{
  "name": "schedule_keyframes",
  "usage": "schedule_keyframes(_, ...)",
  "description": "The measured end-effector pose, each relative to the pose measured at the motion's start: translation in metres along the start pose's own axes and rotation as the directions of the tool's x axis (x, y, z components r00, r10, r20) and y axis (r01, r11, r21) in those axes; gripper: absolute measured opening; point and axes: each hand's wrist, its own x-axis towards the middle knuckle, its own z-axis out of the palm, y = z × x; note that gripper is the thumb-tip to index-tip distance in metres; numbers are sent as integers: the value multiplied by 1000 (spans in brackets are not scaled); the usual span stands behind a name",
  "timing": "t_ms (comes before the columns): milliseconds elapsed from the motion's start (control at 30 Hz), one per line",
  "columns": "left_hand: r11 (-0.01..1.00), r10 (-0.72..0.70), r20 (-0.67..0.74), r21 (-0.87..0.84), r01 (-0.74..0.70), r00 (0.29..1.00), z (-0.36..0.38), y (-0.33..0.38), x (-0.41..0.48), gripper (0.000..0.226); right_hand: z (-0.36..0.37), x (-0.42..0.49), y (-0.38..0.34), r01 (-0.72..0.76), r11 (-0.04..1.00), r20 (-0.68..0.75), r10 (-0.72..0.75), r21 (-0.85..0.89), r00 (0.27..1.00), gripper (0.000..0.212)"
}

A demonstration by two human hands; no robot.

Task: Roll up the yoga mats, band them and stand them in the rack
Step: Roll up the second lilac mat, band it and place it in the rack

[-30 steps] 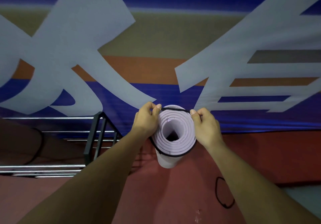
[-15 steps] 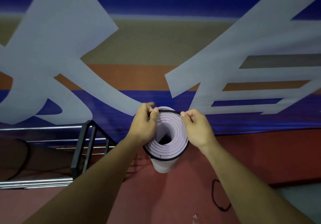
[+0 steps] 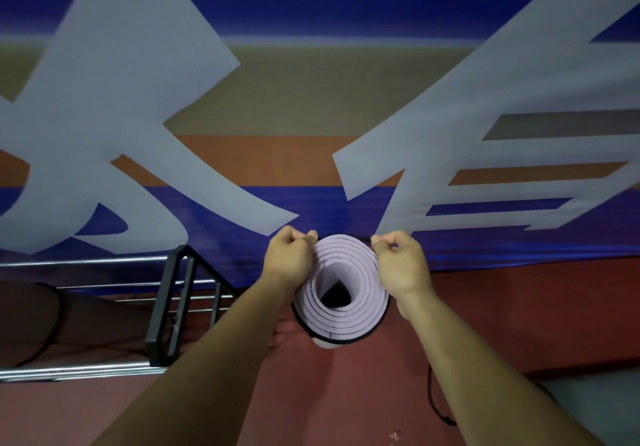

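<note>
We've got both arms stretched forward, fists curled. Our left hand [image 3: 285, 260] and right hand [image 3: 401, 265] each pinch the black band [image 3: 346, 340] on either side of the rolled lilac mat [image 3: 341, 272], standing upright on the red floor [image 3: 485, 307] at lower center. The rack [image 3: 166, 307] sits at lower left.

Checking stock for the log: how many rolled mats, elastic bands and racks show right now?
Rolled mat: 1
Black band, one around the mat, one on the floor: 2
Rack: 1
Total: 4
</note>
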Motion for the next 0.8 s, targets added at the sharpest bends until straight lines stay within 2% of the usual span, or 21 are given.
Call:
schedule_keyframes(67,997,-81,42,-16,82,996,2,1,1,26,-3,0,2,-36,999,-11,36,-5,999,27)
schedule_keyframes(133,997,-77,64,2,77,995,5,1,-2,23,-8,-3,7,-42,999,-43,40,-24,998,29)
schedule_keyframes(300,991,134,43,20,-135,990,2,-9,-24,25,-19,-25,19,25,1000,-15,-25,-1,1000,35)
schedule_keyframes(400,968,244,33,-67,-241,969,-12,-22,-44,25,-25,-47,22,78,992,-7,-77,101,997,21)
schedule_keyframes(467,943,331,55,-67,-327,942,-22,-39,-58,33,-28,-63,27,104,980,44,-113,171,993,20)
schedule_keyframes(500,928,373,70,-34,-371,925,-25,-50,-66,40,-29,-70,31,119,976,75,-134,183,988,28)
schedule_keyframes(633,890,447,125,41,-455,886,-24,-72,-93,70,-30,-94,48,121,980,208,-152,155,966,83)
schedule_keyframes(800,850,488,112,166,-500,866,-17,-78,-96,82,-27,-106,65,172,977,287,-201,125,937,123)
